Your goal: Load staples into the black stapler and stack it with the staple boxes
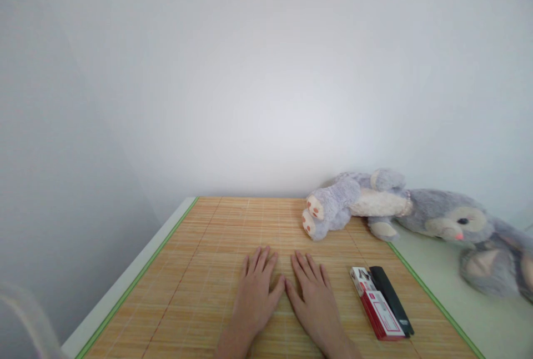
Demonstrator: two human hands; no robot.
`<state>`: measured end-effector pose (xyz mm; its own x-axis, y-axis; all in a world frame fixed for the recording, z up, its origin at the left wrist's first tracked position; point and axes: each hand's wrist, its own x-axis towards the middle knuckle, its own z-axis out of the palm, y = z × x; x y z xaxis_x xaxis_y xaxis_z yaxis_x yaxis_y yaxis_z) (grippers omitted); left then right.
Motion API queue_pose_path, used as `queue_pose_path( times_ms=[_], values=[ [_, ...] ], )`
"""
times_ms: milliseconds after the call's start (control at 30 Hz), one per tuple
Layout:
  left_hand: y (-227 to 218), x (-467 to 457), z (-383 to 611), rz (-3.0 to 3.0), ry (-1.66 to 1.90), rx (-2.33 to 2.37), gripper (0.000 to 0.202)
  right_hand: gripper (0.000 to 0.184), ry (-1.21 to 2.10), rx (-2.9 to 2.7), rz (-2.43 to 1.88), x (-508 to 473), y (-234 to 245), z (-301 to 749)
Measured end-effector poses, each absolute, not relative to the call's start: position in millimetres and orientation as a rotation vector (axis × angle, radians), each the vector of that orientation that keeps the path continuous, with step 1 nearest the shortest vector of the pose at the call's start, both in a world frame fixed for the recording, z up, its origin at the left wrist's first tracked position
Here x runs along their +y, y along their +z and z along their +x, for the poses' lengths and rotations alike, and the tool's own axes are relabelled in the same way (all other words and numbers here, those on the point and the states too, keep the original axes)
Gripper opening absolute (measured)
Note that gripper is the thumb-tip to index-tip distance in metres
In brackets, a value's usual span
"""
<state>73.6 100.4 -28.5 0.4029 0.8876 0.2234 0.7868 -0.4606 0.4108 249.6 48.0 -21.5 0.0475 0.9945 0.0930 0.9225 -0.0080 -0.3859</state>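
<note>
My left hand (257, 291) lies flat, palm down, on a bamboo mat (200, 275), fingers stretched out. Beside it my right hand (312, 295) rests the same way, and the two thumbs meet or nearly meet at their tips. Neither hand holds anything. To the right of my right hand, apart from it, is a red and white box (383, 314). A smaller white box with a dark picture (361, 277) sits at its far end. Along their right side lies a long black object (391, 300), which looks like a stapler.
A grey plush rabbit (377, 200) lies on its side at the back right, its head past the mat's green edge on the pale tabletop (441, 275). Behind the table rises a white wall (266, 81). Something pale and blurred (31, 314) shows at the lower left.
</note>
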Motion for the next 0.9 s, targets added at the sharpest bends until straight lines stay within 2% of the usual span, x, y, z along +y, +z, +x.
queue_pose_path(
  times_ms=[900],
  values=[
    [-37.0, 59.7, 82.7, 2.399, 0.588, 1.604, 0.057, 0.061, 0.182, -1.94, -2.101, 37.0, -28.5, 245.9]
  ],
)
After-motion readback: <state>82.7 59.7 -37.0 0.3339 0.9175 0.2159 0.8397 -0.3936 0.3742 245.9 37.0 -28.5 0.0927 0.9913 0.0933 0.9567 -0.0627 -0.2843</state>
